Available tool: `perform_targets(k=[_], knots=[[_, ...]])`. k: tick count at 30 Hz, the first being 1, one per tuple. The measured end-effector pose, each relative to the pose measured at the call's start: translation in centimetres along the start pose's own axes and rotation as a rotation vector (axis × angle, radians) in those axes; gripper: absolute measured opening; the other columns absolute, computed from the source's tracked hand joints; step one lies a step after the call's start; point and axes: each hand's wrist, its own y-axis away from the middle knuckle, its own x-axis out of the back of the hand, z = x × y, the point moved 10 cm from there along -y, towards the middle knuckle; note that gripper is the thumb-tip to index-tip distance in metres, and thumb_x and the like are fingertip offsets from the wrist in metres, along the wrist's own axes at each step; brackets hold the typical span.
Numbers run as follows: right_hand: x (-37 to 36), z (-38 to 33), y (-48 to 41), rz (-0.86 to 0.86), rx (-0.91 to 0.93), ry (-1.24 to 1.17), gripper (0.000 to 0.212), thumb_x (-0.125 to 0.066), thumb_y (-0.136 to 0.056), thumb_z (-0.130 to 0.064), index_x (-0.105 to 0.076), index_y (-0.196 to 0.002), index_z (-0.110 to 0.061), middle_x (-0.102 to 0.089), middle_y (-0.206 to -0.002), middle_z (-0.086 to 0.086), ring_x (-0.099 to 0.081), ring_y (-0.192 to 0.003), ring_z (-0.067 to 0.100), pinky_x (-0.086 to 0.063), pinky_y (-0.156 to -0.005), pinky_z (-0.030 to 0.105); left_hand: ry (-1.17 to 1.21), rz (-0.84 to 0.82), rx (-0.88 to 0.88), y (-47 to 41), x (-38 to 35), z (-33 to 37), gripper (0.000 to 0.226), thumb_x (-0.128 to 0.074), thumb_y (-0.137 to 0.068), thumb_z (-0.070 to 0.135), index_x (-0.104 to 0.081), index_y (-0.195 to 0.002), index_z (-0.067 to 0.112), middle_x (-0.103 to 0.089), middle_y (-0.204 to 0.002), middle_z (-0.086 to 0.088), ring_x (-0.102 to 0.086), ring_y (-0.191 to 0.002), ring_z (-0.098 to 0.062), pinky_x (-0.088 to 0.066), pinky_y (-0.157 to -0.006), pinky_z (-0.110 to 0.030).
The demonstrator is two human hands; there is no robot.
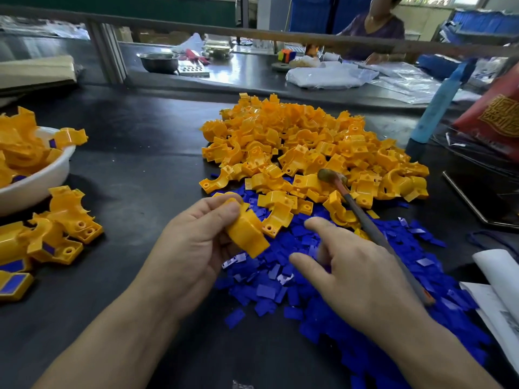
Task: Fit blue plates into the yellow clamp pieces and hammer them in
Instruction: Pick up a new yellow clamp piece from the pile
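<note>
White bowl (36, 186) — heaped with yellow clamp pieces (22, 153).

My left hand (193, 242) grips a curved yellow plastic clamp piece (247, 234); my right hand (354, 270) spreads thumb and forefinger, palm down.

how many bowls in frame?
2. A white bowl at the left edge of the view, partly cropped, holding yellow clamp pieces. A metal bowl farther back, left of centre. Others may be hidden in the clutter back there.
</note>
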Motion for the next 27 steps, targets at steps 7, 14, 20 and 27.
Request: perform_targets(k=[7, 14, 20, 27], knots=[[-3.0, 0.5, 0.3, -0.180, -0.039, 0.262, 0.046, -0.038, -0.088, -0.066, -0.037, -0.127, -0.041, -0.061, -0.100, -0.011, -0.062, -0.089, 0.014, -0.047, -0.056, 0.030, -0.022, 0.165, 0.118, -0.4, 3.0, -0.3, 0.018, -0.060, -0.084, 0.002, -0.060, -0.099, 0.013, -0.071, -0.072, -0.003, -0.067, -0.070, -0.020, -0.050, -0.073, -0.039], [-2.6, 0.8, -0.5, -0.022, 0.001, 0.155, 0.023, -0.037, -0.096, -0.048, -0.054, -0.104, -0.034, -0.063, -0.095, -0.011, -0.061, -0.086, 0.008, -0.052, -0.069, 0.030, -0.081, 0.040, 0.160, 0.3, 0.8, -1.1, 0.051, -0.071, -0.059, 0.009, -0.061, -0.108, 0.010, -0.076, -0.078, -0.008, -0.073, -0.065, -0.018, -0.058, -0.053, -0.031], [-0.6, 2.2, -0.6, 0.109, -0.078, -0.189, 0.013, -0.050, -0.095, -0.036, -0.061, -0.099, -0.031, -0.064, -0.076, -0.010, -0.060, -0.066, 0.003, -0.052, -0.060, 0.026, -0.136, -0.056, 0.160, 0.9, -0.6, -1.3, 0.055, -0.075, -0.064, 0.016, -0.063, -0.117, 0.011, -0.077, -0.091, -0.012, -0.073, -0.070, -0.018, -0.057, -0.054, -0.027], [0.7, 2.5, -0.3, 0.207, -0.121, -0.337, 0.019, -0.050, -0.094, -0.036, -0.068, -0.098, -0.031, -0.064, -0.080, -0.012, -0.057, -0.082, -0.002, -0.047, -0.070, 0.016, -0.226, -0.108, 0.163, 1.6, -1.8, -1.9, 0.051, -0.079, -0.056, 0.025, -0.075, -0.106, 0.019, -0.077, -0.096, -0.013, -0.073, -0.075, -0.022, -0.056, -0.054, -0.026]])
